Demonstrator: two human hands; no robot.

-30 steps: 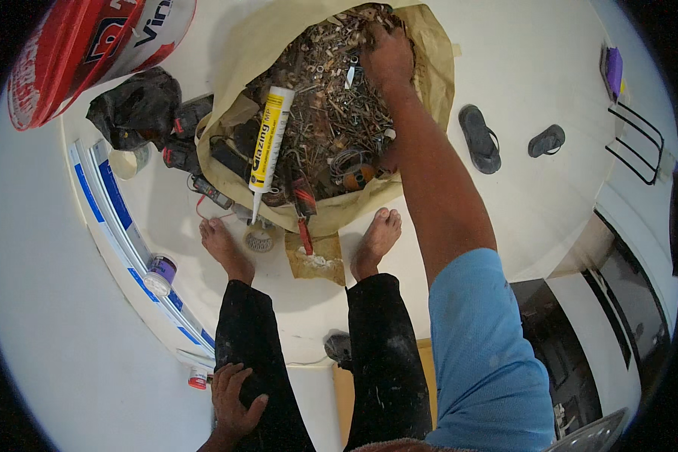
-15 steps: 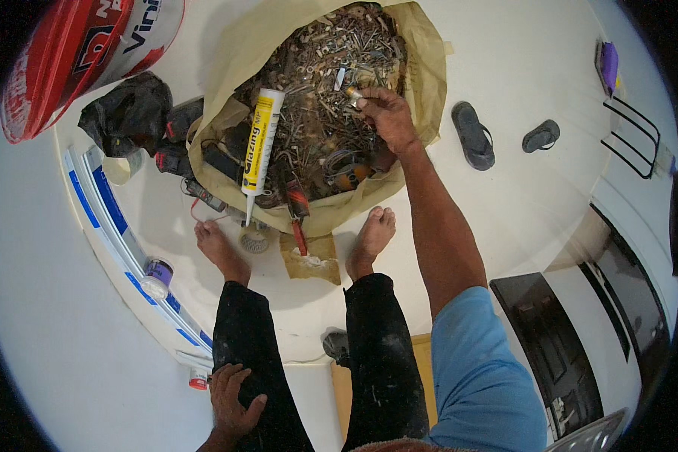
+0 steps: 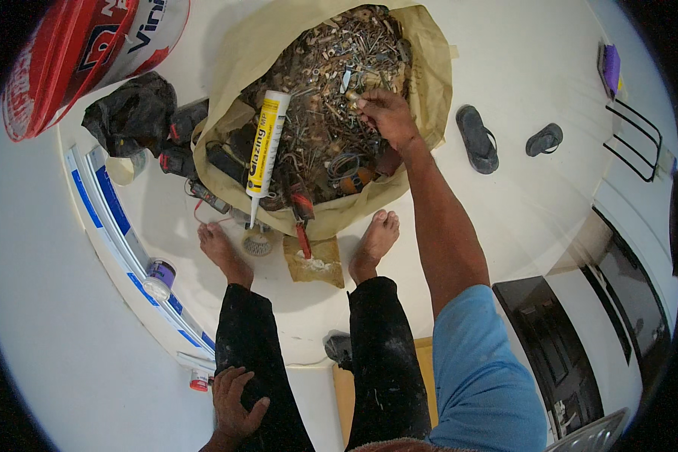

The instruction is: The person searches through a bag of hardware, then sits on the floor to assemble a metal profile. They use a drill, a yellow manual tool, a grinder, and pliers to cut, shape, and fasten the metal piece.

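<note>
My right hand [image 3: 389, 119] is closed in a pinch on a small brass-coloured metal piece [image 3: 352, 96], whose exact kind is too small to make out. It hovers over a heap of screws, nails and other small hardware [image 3: 316, 90] filling a wide yellowish sack [image 3: 230, 56] with rolled-open sides. Resting on my left thigh, my left hand [image 3: 237, 399] is open, fingers apart, holding nothing. A white and yellow sealant cartridge [image 3: 268, 143] leans on the sack's near left side, nozzle downward. Beside it, a red-handled tool [image 3: 303, 218] lies over the near rim.
A large red and white bucket [image 3: 98, 60] stands at the far left, near a black plastic bag [image 3: 132, 113]. Tape [image 3: 257, 241] lies by my left foot. Dark flip-flops [image 3: 477, 139] sit to the right. White strips with blue film [image 3: 128, 233] run along the left wall, beside a small tub [image 3: 159, 279].
The view has shifted slightly. The small metal piece has turned a little in my right hand's fingers, while my left hand stays on my thigh.
</note>
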